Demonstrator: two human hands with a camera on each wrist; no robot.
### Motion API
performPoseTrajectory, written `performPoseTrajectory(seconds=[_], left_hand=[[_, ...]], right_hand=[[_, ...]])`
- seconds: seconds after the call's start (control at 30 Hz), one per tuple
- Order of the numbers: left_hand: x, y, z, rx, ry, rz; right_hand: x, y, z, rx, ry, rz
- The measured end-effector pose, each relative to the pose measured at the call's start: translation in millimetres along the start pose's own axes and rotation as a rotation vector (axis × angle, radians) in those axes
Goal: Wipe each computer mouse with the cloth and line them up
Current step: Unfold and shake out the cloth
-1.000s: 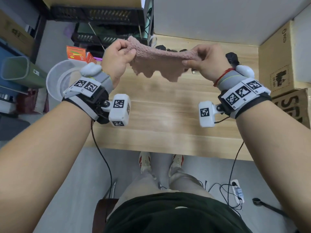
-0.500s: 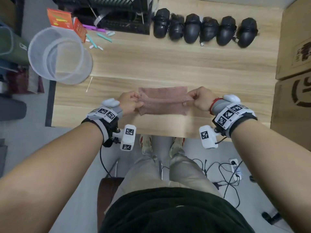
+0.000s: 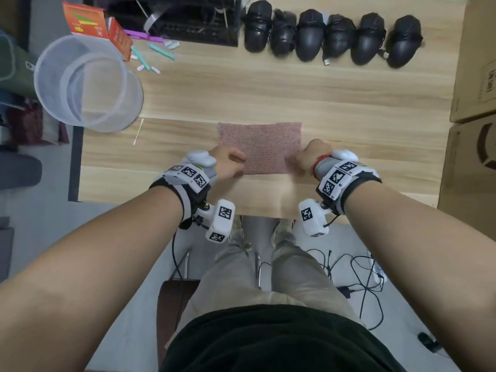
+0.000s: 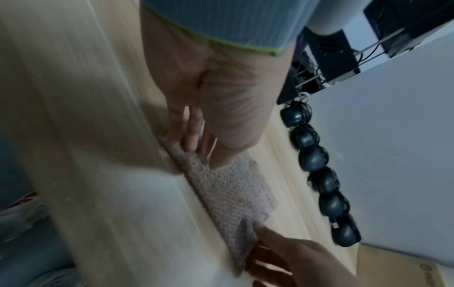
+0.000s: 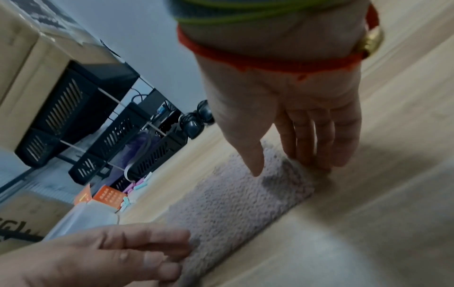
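Several black computer mice (image 3: 308, 36) stand side by side in a row at the table's far edge, also in the left wrist view (image 4: 314, 159). A pinkish textured cloth (image 3: 260, 146) lies flat and folded on the wooden table near its front edge. My left hand (image 3: 230, 163) is at the cloth's near left corner and my right hand (image 3: 308, 157) at its near right corner. The wrist views show straight fingers touching the cloth's (image 4: 228, 190) folded edge, left hand (image 4: 201, 155) and right hand (image 5: 287, 169) alike, with the thumbs just above the cloth (image 5: 236, 198).
A translucent plastic bucket (image 3: 86, 81) sits at the table's left edge, with an orange box (image 3: 86, 20) and small pastel sticks (image 3: 153, 53) behind it. Black racks (image 3: 188, 20) stand at the back. Cardboard boxes (image 3: 477, 63) line the right side. A cotton swab (image 3: 138, 131) lies left of the cloth.
One second ago both hands held the cloth stretched in the air. They brought it down to the table, and it now lies flat with the fingers loosened at its near corners.
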State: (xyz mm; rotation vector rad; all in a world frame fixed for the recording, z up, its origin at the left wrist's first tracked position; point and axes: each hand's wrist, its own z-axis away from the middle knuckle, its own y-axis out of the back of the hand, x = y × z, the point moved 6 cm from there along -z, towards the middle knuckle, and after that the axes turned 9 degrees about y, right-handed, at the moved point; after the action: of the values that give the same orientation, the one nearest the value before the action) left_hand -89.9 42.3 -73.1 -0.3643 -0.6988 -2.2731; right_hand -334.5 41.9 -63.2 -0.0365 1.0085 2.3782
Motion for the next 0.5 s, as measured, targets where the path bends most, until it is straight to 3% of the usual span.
performPoseTrajectory(seconds=[0.1, 0.2, 0.27, 0.33, 0.43, 0.5], left_hand=[[-9, -16, -4, -0.063, -0.004, -0.057], [-13, -11, -3, -0.042, -0.009, 0.085], [-17, -1, 0, 0.025, 0.026, 0.223], [-20, 4, 2, -0.013, 0.089, 0.446], [-23, 3, 2, -0.168, 0.172, 0.821], [-30, 5, -1, -0.168, 0.210, 0.856]], right_hand=[[-9, -11, -2, 0.004, 0.007, -0.043], [-26, -17, -1, -0.006, 0.101, -0.180], [-49, -17, 5, 0.034, 0.227, -0.169], [-81, -17, 16, 0.058, 0.427, -0.139], [-125, -35, 43, -0.138, 0.722, -0.034], [-132, -48, 49, -0.252, 0.759, 0.013]])
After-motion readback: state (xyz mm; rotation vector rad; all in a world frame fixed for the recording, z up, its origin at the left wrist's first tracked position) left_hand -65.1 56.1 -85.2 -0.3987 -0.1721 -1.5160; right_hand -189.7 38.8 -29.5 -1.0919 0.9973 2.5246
